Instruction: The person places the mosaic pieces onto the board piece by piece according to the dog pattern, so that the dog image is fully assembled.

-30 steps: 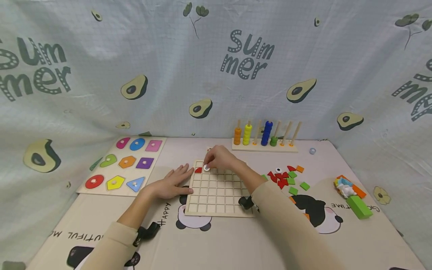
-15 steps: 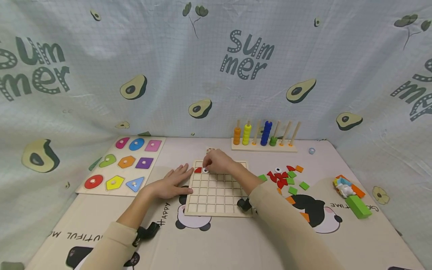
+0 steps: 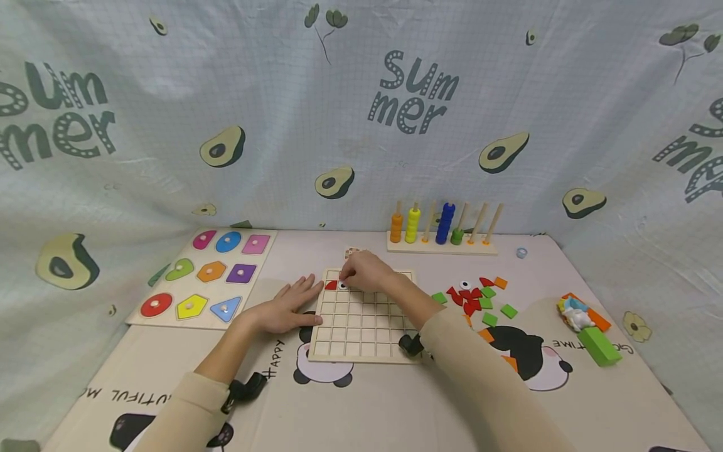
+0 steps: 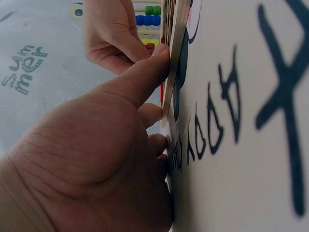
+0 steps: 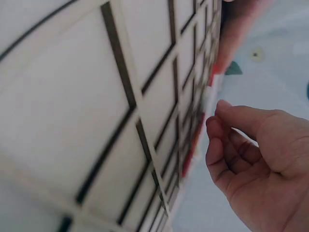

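Note:
My right hand (image 3: 366,272) is over the upper left of a wooden grid board (image 3: 361,336). Its thumb and forefinger pinch at a small white disc with a dark centre (image 3: 342,285), right beside a red piece (image 3: 331,285) in the grid. In the right wrist view the fingertips (image 5: 223,107) meet close above the board; the disc is blurred there. My left hand (image 3: 285,309) rests on the table with spread fingers at the board's left edge. Its thumb (image 4: 149,67) touches that edge in the left wrist view.
Red, green and orange pieces (image 3: 474,300) lie scattered right of the board, with another white disc (image 3: 465,285). A peg stand with beads (image 3: 443,248) is behind. A shape puzzle board (image 3: 192,282) lies left. A green block (image 3: 600,346) and small toy (image 3: 577,314) lie far right.
My right hand has moved slightly down and toward me, lowering the white disc to the board beside the red piece. Over the last half second it barely moves. The left hand stays in place.

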Available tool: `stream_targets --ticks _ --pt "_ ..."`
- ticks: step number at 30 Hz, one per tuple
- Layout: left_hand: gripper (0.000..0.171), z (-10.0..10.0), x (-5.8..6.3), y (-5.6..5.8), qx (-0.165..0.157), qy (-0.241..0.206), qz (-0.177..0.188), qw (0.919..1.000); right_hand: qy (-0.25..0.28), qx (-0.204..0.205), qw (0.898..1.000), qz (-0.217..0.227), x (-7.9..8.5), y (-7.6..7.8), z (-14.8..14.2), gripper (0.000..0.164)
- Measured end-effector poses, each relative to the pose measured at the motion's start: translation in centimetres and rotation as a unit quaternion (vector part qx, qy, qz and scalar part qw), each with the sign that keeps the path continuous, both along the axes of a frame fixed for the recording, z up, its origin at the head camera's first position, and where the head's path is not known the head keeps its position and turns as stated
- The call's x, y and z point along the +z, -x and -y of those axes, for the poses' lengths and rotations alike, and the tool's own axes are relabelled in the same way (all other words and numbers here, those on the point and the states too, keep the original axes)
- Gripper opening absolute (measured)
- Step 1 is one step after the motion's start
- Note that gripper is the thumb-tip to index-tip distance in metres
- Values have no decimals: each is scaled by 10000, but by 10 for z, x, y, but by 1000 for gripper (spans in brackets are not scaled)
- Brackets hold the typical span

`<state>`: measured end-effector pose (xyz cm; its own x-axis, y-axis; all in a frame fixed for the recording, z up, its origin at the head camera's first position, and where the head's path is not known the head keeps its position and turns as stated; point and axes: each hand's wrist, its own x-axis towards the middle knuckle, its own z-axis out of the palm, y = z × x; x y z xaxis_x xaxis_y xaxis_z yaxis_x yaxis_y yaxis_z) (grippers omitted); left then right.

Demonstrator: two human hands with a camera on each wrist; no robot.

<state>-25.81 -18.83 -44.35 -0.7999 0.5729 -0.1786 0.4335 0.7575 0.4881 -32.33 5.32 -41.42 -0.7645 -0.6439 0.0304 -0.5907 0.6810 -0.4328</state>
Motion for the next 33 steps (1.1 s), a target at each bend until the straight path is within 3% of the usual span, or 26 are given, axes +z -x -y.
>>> stream_targets --ticks 6,13,21,27,33 --pt "85 -1 1 -1 26 -30 21 10000 373 -198 9991 -13 13 -11 -35 20" --pt "85 -1 0 -2 33 -11 25 10000 1149 -568 9918 15 18 -25 -121 27" --pt "84 -2 2 -2 66 -83 50 9999 972 -1160 9875 434 10 -31 -204 27" --pt "84 -1 3 -3 64 -82 15 9999 758 -1304 9834 1010 -2 -28 -224 19" --pt "84 -1 3 -4 60 -143 51 9999 358 -1380 9828 1171 -7 -27 -223 9"
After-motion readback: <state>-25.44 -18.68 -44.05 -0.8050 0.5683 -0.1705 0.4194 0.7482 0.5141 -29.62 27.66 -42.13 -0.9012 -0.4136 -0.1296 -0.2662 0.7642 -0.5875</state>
